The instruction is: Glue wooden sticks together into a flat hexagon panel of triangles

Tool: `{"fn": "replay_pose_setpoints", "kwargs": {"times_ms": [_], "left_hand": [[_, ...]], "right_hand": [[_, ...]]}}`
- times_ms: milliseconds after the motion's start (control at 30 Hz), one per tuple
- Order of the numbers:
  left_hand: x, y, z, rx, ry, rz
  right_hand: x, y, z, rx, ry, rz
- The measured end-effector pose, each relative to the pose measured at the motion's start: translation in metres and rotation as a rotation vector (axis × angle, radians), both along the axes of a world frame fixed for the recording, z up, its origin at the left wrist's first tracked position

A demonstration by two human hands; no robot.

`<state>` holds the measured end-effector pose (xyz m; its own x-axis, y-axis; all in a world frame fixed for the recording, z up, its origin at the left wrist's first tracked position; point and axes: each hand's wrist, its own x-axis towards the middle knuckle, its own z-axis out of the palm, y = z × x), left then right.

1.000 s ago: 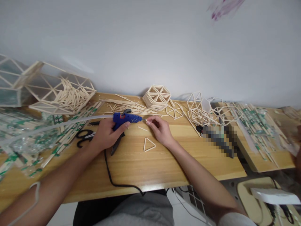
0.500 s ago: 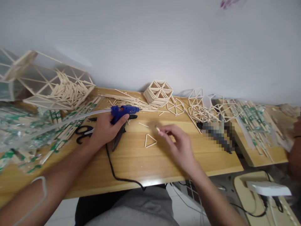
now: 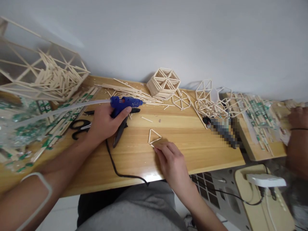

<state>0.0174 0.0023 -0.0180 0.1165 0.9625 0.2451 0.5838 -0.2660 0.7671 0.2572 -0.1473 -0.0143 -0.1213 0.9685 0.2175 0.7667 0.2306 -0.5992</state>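
Observation:
My left hand (image 3: 107, 120) is closed around a blue hot glue gun (image 3: 126, 104), its nozzle pointing right and a long whitish glue stick (image 3: 62, 110) trailing from its back. Between thumb and fingertips, my right hand (image 3: 172, 160) pinches a short wooden stick (image 3: 152, 146), most of it hidden by the fingers. The visible end of that stick is at the lower corner of a small stick triangle (image 3: 155, 136) lying flat on the table; whether they touch I cannot tell. A loose short stick (image 3: 146, 119) lies above the triangle.
Black scissors (image 3: 80, 126) lie left of my left hand. A hexagonal stack of stick frames (image 3: 166, 83) stands by the wall, with loose sticks (image 3: 127, 93) beside it. More stick frames (image 3: 214, 104) and packaged sticks (image 3: 258, 115) sit right. Another person's hand (image 3: 298, 117) shows far right.
My right hand has moved down and toward me, bringing its short stick to the triangle's lower corner. My left hand still holds the glue gun. The view has shifted slightly.

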Motion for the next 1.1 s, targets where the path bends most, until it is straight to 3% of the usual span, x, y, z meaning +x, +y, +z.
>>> {"fn": "replay_pose_setpoints", "kwargs": {"times_ms": [467, 1100], "left_hand": [[0.001, -0.001, 0.004, -0.038, 0.066, 0.041], [0.001, 0.0, 0.003, -0.012, 0.049, 0.024]], "right_hand": [[0.0, 0.008, 0.008, -0.082, 0.137, 0.033], [0.0, 0.009, 0.011, -0.13, 0.123, -0.006]]}}
